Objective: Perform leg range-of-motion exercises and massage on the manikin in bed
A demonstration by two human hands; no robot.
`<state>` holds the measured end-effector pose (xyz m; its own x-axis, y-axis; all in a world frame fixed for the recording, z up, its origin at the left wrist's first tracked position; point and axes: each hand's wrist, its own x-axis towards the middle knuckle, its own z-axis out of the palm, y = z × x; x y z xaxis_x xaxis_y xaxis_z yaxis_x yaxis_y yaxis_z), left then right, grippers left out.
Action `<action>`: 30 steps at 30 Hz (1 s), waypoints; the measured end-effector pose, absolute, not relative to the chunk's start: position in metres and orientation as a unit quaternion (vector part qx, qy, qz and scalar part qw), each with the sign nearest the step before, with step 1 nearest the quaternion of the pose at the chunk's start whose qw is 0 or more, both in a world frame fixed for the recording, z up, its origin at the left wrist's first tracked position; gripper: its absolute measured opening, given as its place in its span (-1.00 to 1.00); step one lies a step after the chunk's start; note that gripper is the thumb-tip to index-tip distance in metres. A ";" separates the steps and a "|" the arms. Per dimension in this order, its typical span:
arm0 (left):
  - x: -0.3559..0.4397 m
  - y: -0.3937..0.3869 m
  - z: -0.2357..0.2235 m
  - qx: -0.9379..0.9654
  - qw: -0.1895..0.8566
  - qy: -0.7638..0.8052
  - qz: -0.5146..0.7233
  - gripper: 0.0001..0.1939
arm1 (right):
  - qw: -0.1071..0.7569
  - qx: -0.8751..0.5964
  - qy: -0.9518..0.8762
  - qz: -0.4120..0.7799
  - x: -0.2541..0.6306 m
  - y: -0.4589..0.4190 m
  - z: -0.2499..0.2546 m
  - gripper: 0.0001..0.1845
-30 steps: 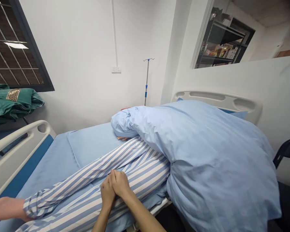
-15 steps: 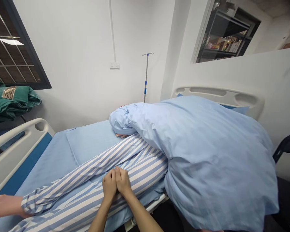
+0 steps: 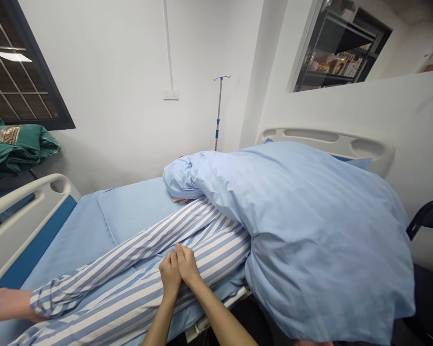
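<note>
A person in blue-and-white striped trousers lies on a hospital bed. A light blue duvet covers the upper body. My left hand and my right hand lie side by side, touching each other, on the nearer striped leg close to the thigh. Their fingers point away from me and rest flat on the cloth, holding nothing. The lying person's bare foot shows at the far left. Fingertips of that person's hand peek out under the duvet's edge.
The white footboard stands at left and the headboard against the right wall. An IV pole rises behind the bed. Folded green cloth lies under a barred window. A black chair is at right.
My two hands have slid a little along the striped leg toward the duvet, still side by side. The view has shifted slightly; the lying person has not moved.
</note>
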<state>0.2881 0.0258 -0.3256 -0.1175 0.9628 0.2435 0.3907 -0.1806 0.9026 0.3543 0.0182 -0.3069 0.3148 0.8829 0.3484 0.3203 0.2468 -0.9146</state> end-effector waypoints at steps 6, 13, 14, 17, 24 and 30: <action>0.291 0.021 -0.324 0.653 0.275 0.524 0.473 -0.62 | 0.528 -0.559 -0.619 0.160 0.369 0.008 -0.293 -0.53; 0.301 0.022 -0.310 0.626 0.356 0.523 0.456 -0.55 | 0.573 -0.567 -0.556 0.202 0.375 0.011 -0.317 -0.55; 0.305 0.023 -0.304 0.615 0.378 0.513 0.463 -0.54 | 0.592 -0.563 -0.537 0.210 0.376 0.013 -0.318 -0.55; 0.320 0.024 -0.285 0.589 0.430 0.470 0.496 -0.54 | 0.636 -0.547 -0.485 0.247 0.380 0.017 -0.317 -0.52; 0.334 0.031 -0.298 0.518 0.424 0.513 0.537 -0.54 | 0.664 -0.536 -0.441 0.278 0.383 0.021 -0.318 -0.54; 0.325 0.032 -0.320 0.586 0.352 0.551 0.479 -0.52 | 0.640 -0.556 -0.460 0.264 0.384 0.020 -0.310 -0.55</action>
